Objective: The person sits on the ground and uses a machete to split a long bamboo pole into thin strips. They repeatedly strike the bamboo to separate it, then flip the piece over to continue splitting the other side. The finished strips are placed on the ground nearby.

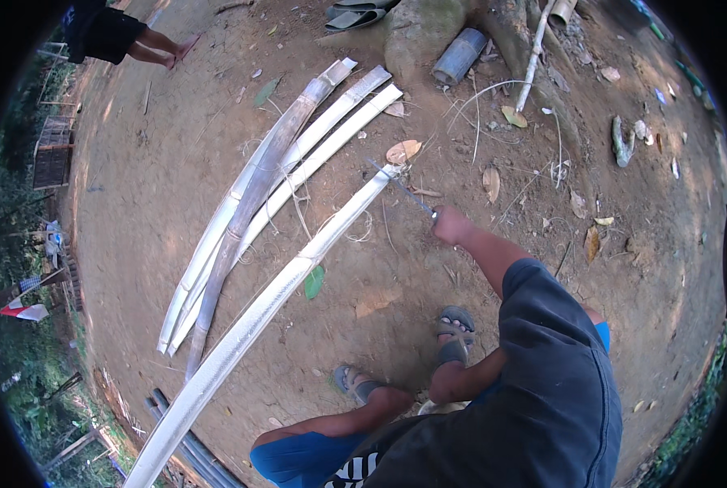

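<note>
My right hand (454, 226), on an outstretched arm, is closed round the handle of a long knife with a thin blade (413, 198). The blade reaches up and left, across the far end of a split bamboo length (278, 289). This pale piece, its inner side upward, runs from the lower left edge to the middle of the view. Beside the blade, at the bamboo's end, lies a brown leaf (402, 151). I cannot see my left hand. Further left, several more split bamboo lengths (239, 213) lie together on the ground, one with its grey outer side up.
A short bamboo section (460, 57) rests by tree roots (510, 49). A pale stick (536, 57) leans there. Dark pipes (193, 455) lie lower left. Another person's legs (154, 46) show at upper left. Dry leaves and thin fibres litter the dirt near my sandalled feet (454, 329).
</note>
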`<state>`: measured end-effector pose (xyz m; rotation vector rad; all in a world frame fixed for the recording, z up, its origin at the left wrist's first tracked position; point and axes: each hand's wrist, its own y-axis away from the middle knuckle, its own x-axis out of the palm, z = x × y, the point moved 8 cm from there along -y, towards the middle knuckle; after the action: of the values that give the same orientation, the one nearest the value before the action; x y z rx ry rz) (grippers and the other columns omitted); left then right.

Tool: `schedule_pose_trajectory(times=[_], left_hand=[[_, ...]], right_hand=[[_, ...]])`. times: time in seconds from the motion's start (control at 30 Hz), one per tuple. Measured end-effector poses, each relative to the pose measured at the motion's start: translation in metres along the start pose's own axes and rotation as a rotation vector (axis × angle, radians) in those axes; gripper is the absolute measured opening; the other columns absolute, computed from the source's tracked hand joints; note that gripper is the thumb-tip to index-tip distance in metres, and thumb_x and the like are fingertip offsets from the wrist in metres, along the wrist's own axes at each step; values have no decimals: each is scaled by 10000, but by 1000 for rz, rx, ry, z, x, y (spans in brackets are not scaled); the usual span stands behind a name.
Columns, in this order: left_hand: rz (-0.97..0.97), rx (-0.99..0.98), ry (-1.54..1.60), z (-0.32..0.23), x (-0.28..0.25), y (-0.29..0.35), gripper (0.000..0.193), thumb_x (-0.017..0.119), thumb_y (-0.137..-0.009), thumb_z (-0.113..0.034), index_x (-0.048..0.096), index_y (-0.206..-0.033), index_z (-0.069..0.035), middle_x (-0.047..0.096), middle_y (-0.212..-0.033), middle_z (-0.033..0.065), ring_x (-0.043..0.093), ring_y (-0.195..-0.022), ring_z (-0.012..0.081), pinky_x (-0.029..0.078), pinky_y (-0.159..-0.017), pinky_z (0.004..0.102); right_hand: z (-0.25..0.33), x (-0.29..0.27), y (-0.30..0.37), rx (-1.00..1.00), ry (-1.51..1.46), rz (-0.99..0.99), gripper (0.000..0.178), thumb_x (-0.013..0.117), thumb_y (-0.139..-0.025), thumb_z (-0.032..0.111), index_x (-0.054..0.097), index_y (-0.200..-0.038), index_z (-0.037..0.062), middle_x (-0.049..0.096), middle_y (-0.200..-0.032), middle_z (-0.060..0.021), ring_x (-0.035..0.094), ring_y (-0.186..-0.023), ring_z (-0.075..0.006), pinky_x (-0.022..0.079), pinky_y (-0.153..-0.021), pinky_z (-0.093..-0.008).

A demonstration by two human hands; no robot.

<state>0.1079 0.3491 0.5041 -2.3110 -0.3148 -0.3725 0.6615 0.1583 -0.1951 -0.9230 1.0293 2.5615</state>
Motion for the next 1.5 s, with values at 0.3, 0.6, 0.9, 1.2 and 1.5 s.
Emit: schedule_pose_trajectory(times=[0.3, 0.6, 0.9, 1.2, 1.5], left_hand=[[38, -28, 31, 11, -4, -1, 497, 716, -556, -391, 496, -807, -22, 451, -673, 78, 456, -659, 221, 376, -634, 352], [226, -157, 317, 8, -38, -25, 620, 765, -439, -380, 482, -837, 2, 428, -689, 81, 426, -656, 209, 346, -647, 341], [73, 177, 268, -57, -43, 17, 1382, 713, -544, -753, 114, -1423, 129, 156, -1496, 307, 97, -1435, 429, 28, -1102, 724], [-226, 14, -90, -104, -166, 30, 777, 539, -890, -581, 407, -1285, 75, 446, -1367, 262, 440, -1268, 410, 349, -1083, 507], [-226, -128, 58, -153, -249, 1, 849, 441, -928, -608, 266, -1398, 78, 292, -1434, 368, 337, -1344, 444, 264, -1151, 511]], right_hand=[[-54, 34, -48, -88, 494, 101, 195, 592, -742, 178, 706, -831, 47, 689, -946, -182, 663, -886, -344, 525, -782, -431], [-34, 67, -21, 181, 9, -152, 209, 589, -756, 214, 695, -776, 35, 692, -837, -171, 670, -748, -337, 522, -670, -426], [70, 163, 127, 711, -1407, -264, 101, 564, -792, 112, 578, -750, 20, 553, -643, -139, 538, -526, -270, 403, -473, -432], [113, 126, 190, 481, -1371, -174, 89, 525, -841, 82, 537, -790, 11, 503, -649, -111, 481, -531, -238, 403, -470, -413], [144, 112, 237, 382, -1313, -56, 59, 534, -860, 111, 533, -836, 58, 470, -624, -58, 466, -534, -196, 414, -494, -364]])
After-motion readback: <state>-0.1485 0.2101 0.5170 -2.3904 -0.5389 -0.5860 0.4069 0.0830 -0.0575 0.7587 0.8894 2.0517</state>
